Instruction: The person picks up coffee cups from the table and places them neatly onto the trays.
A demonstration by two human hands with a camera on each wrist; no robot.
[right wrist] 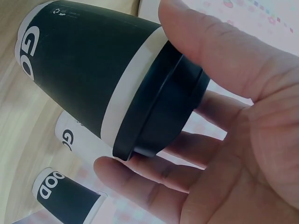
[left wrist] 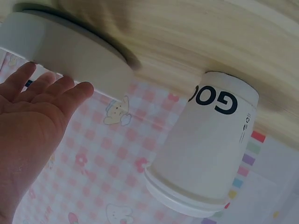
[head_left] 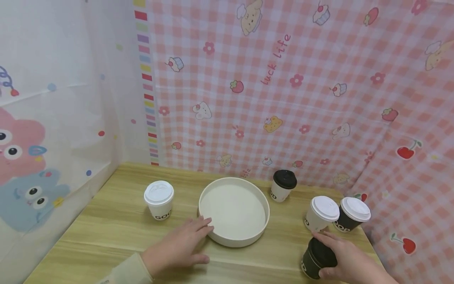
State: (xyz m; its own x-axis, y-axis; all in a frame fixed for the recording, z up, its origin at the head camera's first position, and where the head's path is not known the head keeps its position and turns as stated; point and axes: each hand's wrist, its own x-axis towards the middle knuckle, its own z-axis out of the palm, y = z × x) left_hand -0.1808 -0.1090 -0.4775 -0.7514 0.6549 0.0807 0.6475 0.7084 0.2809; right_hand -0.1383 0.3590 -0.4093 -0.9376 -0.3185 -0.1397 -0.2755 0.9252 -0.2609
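Observation:
At the near left edge of a round cream tray [head_left: 232, 242], my left hand [head_left: 181, 244] has its fingertips right at the rim, thumb spread apart. The left wrist view shows those fingers loosely extended against the tray's wall [left wrist: 70, 51]. Left of the tray stands a white paper cup with a white lid [head_left: 159, 201]. My right hand [head_left: 349, 256] grips a black paper cup [head_left: 313, 260] around its black lid, thumb on one side and fingers on the other. In the right wrist view the cup [right wrist: 88, 60] appears large, with part of its lettering showing.
Behind the right hand stand a white cup with a white lid [head_left: 319, 217] and a black cup with a white lid [head_left: 349, 219], close together. A white cup with a black lid [head_left: 281, 189] stands right of the tray. Patterned cloths [head_left: 227, 106] hang behind the wooden table [head_left: 106, 221].

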